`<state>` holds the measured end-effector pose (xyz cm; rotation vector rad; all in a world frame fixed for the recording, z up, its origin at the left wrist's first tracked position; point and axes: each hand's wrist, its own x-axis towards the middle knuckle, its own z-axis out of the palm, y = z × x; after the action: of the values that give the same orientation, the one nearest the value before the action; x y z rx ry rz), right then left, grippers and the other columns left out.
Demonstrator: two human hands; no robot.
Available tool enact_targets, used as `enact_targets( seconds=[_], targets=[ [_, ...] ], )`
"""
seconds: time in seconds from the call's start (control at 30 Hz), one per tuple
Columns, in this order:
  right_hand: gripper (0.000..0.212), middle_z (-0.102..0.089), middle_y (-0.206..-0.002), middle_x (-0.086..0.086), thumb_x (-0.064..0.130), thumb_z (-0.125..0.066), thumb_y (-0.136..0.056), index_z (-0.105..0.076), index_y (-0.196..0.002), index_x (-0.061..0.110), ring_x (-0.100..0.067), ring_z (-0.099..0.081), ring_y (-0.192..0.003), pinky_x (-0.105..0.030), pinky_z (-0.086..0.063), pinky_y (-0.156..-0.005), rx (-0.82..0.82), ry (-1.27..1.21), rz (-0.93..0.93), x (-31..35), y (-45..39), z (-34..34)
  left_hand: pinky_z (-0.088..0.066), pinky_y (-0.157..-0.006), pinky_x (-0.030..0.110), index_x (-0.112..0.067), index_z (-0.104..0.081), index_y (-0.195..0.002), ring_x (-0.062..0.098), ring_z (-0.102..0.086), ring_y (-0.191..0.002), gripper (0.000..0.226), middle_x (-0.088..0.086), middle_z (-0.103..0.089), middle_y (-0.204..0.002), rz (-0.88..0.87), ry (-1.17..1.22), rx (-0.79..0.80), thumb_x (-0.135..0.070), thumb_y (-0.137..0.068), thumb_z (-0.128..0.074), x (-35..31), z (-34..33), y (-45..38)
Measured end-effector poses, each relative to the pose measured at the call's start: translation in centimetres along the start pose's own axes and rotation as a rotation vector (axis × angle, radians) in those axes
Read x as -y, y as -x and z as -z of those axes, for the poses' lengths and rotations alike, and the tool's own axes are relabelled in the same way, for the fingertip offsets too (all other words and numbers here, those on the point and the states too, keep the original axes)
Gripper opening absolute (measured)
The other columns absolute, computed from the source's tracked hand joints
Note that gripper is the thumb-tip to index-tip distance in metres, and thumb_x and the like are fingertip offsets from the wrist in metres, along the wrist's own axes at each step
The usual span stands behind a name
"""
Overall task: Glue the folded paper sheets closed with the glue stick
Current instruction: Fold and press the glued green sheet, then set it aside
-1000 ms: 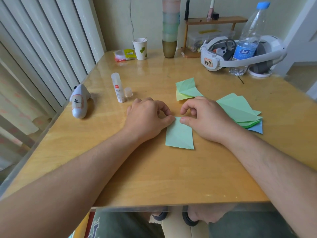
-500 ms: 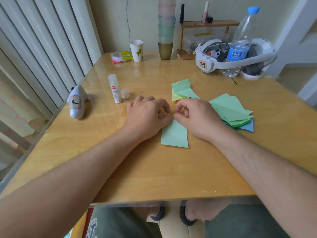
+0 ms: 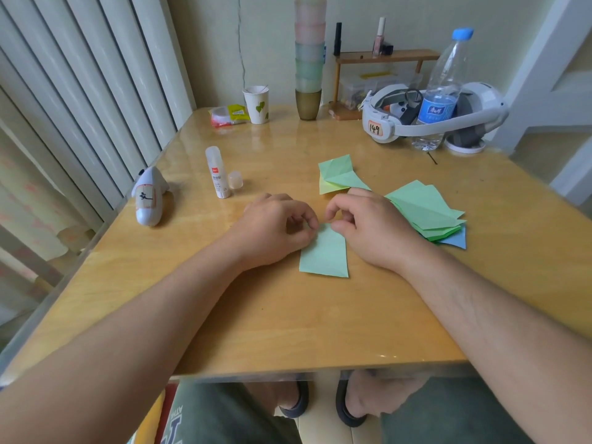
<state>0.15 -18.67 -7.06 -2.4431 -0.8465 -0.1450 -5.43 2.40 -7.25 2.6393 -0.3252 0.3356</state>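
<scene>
A light-green folded paper (image 3: 325, 257) lies flat on the wooden table (image 3: 288, 322) in front of me. My left hand (image 3: 275, 229) has curled fingers and pinches the paper's far left corner. My right hand (image 3: 368, 225) has its thumb and curled fingers at the far right corner, its forefinger arched above the edge. The far edge of the paper is hidden by my fingers. The white glue stick (image 3: 217, 173) stands upright and uncapped to the left, apart from both hands, with its clear cap (image 3: 235, 180) beside it.
A fanned pile of green and blue sheets (image 3: 423, 213) lies right of my right hand, and folded green and yellow pieces (image 3: 338, 174) just behind it. A white shark-shaped object (image 3: 149, 197) lies at the left edge. A headset (image 3: 432, 118), a water bottle (image 3: 443, 88), stacked cups (image 3: 309, 68) and a paper cup (image 3: 256, 104) stand at the back.
Both hands stayed at the paper's far edge. Their fingers have curled up from pressing flat, and my right forefinger has lifted off the paper.
</scene>
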Motion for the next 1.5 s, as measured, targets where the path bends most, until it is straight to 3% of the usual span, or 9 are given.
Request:
enact_targets(
  seconds=[0.1,0.27,0.57,0.77,0.87,1.0,1.23,1.37,1.5],
  targets=[
    [0.018,-0.053,-0.095,0.009,0.022,-0.077,-0.091,-0.068,-0.091,0.038,-0.005,-0.055,-0.089,-0.035,-0.05,-0.087,0.057,-0.115,-0.003,-0.4,0.7,0.6,-0.032,-0.112,0.028,-0.046,-0.072,-0.107,-0.016,-0.043,-0.108,0.03,-0.019,-0.061,-0.11,-0.091,0.101,0.187,-0.057,-0.081,-0.08,0.2,1.7,1.4],
    [0.028,-0.053,-0.102,0.013,0.03,-0.091,-0.076,-0.07,-0.092,0.04,0.001,-0.055,-0.102,-0.034,-0.049,-0.098,0.163,-0.231,-0.009,-0.7,1.5,1.7,-0.02,-0.12,0.029,-0.061,-0.065,-0.115,0.01,-0.028,-0.142,0.066,-0.027,-0.04,-0.142,-0.115,0.119,0.43,-0.081,-0.053,-0.079,0.0,2.9,2.9],
    [0.055,-0.053,-0.109,0.019,0.064,-0.092,-0.052,-0.07,-0.098,0.045,0.001,-0.047,-0.114,-0.026,-0.042,-0.097,0.321,-0.14,0.034,-0.7,1.6,2.2,-0.04,-0.11,0.034,-0.046,-0.078,-0.091,0.012,-0.049,-0.124,0.022,-0.02,-0.062,-0.119,-0.165,0.187,0.134,-0.047,-0.07,-0.07,-0.6,1.8,2.7],
    [0.047,-0.067,-0.098,0.002,0.075,-0.063,-0.08,-0.074,-0.092,0.031,-0.015,-0.062,-0.093,-0.038,-0.051,-0.089,0.125,-0.48,0.01,-1.5,1.3,1.5,-0.047,-0.099,0.027,-0.039,-0.079,-0.087,0.011,-0.057,-0.111,0.012,-0.02,-0.067,-0.105,-0.264,0.129,0.052,-0.036,-0.075,-0.079,-0.8,1.6,2.8],
    [0.056,-0.069,-0.095,-0.006,0.072,-0.053,-0.088,-0.072,-0.089,0.02,-0.023,-0.062,-0.095,-0.041,-0.049,-0.091,0.021,-0.437,0.012,-1.5,1.2,1.4,-0.049,-0.083,0.024,-0.029,-0.079,-0.09,0.011,-0.063,-0.09,0.008,-0.015,-0.069,-0.096,-0.26,0.18,-0.11,-0.024,-0.084,-0.082,-1.0,1.5,2.4],
    [0.071,-0.062,-0.068,-0.011,0.068,-0.036,-0.096,-0.059,-0.068,0.007,-0.028,-0.058,-0.073,-0.042,-0.046,-0.069,-0.283,-0.225,-0.011,-0.9,1.2,1.4,-0.04,-0.062,0.018,-0.029,-0.072,-0.087,0.012,-0.055,-0.063,0.014,-0.017,-0.065,-0.084,-0.079,0.286,-0.336,-0.017,-0.091,-0.078,-1.6,1.6,1.9],
    [0.076,-0.065,-0.06,-0.008,0.083,-0.046,-0.089,-0.067,-0.065,0.013,-0.015,-0.059,-0.056,-0.027,-0.042,-0.055,-0.119,-0.848,-0.231,1.0,1.0,1.6,-0.059,-0.073,0.038,-0.013,-0.073,-0.094,0.02,-0.072,-0.084,0.009,-0.001,-0.072,-0.096,-0.168,0.331,-0.584,-0.005,-0.091,-0.077,-2.2,1.5,1.9],
    [0.055,-0.07,-0.075,-0.012,0.06,-0.055,-0.093,-0.074,-0.094,0.009,-0.018,-0.06,-0.064,-0.024,-0.042,-0.053,0.015,-1.117,-0.293,1.3,0.6,1.6,-0.051,-0.085,0.019,-0.01,-0.079,-0.096,0.012,-0.068,-0.093,0.013,0.001,-0.07,-0.104,-0.312,0.118,-0.573,-0.006,-0.085,-0.085,-2.6,1.0,1.7],
    [0.017,-0.071,-0.091,-0.01,0.018,-0.067,-0.1,-0.073,-0.105,0.004,-0.017,-0.063,-0.068,-0.023,-0.049,-0.061,-0.041,-1.133,-0.361,0.5,0.6,1.5,-0.05,-0.086,0.019,-0.013,-0.08,-0.11,0.012,-0.066,-0.096,0.024,0.001,-0.067,-0.11,-0.365,0.097,-0.435,-0.018,-0.087,-0.085,-2.6,0.3,1.8]
  ],
)
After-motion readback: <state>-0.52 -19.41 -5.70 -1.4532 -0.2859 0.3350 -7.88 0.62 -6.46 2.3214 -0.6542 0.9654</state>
